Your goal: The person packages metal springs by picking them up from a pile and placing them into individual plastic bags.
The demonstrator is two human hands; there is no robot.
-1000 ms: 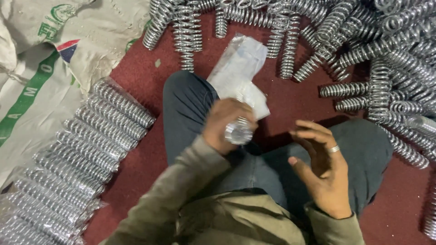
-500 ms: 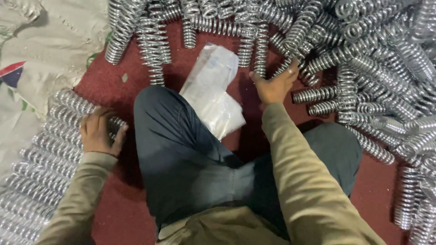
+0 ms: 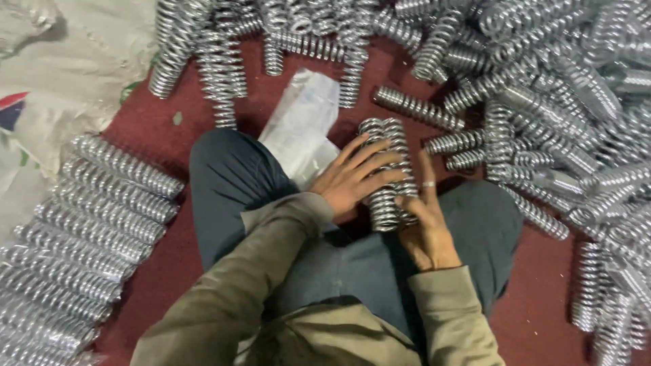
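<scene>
Both hands gripped a pair of chrome coil springs [image 3: 388, 173] over the lap: left hand [image 3: 352, 177] with fingers spread across them, right hand [image 3: 426, 227] cupping beneath. A neat row of springs [image 3: 95, 217] looked finished; the loose heap [image 3: 542, 88] remained unsorted.

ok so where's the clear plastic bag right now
In the head view the clear plastic bag lies on the red floor just left of centre, beside the raised knee and left of the left hand on the two springs.
</scene>
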